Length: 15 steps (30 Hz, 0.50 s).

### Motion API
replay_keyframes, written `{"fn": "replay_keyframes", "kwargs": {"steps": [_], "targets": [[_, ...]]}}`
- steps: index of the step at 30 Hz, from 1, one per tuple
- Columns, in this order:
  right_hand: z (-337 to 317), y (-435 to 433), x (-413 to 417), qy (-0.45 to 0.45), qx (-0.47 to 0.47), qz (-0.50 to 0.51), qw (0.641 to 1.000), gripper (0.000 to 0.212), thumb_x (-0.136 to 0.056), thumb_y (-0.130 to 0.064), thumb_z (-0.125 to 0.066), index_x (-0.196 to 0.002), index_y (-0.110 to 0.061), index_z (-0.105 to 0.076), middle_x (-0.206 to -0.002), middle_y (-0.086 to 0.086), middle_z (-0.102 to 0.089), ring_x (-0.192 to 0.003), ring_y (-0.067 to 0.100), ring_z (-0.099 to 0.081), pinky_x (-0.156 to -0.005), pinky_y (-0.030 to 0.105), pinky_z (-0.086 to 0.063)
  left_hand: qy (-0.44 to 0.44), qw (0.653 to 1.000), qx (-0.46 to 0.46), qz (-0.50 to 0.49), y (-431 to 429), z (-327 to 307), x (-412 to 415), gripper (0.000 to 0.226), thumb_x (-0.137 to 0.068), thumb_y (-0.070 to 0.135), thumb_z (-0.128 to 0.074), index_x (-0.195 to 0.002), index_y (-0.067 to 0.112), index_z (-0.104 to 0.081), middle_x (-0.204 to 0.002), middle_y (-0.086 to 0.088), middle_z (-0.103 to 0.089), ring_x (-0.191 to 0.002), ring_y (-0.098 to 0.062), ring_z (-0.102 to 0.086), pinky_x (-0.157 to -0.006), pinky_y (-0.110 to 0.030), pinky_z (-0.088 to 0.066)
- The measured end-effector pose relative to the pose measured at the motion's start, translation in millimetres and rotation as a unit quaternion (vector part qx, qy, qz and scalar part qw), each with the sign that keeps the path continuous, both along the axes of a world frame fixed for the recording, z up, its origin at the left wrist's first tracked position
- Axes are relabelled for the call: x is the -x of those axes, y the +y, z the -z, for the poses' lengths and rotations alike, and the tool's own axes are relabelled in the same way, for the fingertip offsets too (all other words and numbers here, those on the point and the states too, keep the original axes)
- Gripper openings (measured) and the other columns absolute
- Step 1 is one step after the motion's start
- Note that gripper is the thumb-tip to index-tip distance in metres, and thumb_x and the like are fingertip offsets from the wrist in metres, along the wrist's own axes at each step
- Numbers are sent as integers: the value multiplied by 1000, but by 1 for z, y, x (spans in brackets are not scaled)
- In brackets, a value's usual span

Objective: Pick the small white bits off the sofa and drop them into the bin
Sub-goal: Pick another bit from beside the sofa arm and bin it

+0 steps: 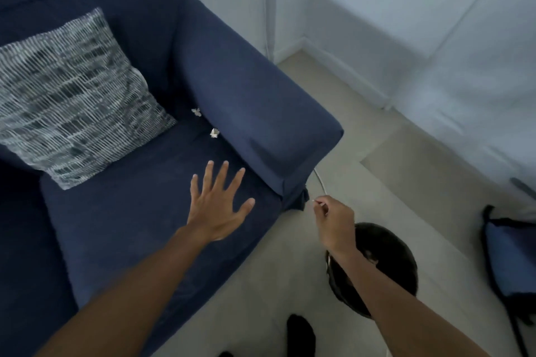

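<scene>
Both hands differ: left hand [219,206] splayed above sofa [121,211], right hand [333,223] pinched.

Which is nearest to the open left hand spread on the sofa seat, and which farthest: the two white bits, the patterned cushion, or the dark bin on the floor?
From the left hand:
1. Nearer white bit, just ahead by the armrest.
2. Farther white bit, deeper along the same crease.
3. Patterned cushion to the left and dark bin to the right: too close to call.
</scene>
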State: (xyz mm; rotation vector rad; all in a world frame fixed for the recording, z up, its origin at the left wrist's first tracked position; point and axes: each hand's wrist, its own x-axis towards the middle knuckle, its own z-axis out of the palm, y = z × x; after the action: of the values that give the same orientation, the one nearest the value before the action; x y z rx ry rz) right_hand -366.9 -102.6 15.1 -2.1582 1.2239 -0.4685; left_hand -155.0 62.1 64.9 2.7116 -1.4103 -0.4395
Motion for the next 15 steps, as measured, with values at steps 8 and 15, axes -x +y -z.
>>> {"fn": "replay_keyframes", "kwargs": {"steps": [8,15], "targets": [[11,-8,136,101,-48,106,988,21,-99,-28,-59,-104,-13,-74,-96,3,-74,-88,22,-67,-78,28,-47,29,995,-24,92,-39,17,90,77,-89,74,-17,-155,39,3,-166,-1,8,-148,-26,24,-116,-56,13],[24,-14,223,141,-80,181,970,13,-96,-23,-64,-97,-17,-75,-93,5,-74,-82,22,-66,-72,29,-51,45,983,-47,171,-74,39,160,78,-88,74,-20,-155,40,2,-165,2,12,-146,-23,28,-116,-55,14]]}}
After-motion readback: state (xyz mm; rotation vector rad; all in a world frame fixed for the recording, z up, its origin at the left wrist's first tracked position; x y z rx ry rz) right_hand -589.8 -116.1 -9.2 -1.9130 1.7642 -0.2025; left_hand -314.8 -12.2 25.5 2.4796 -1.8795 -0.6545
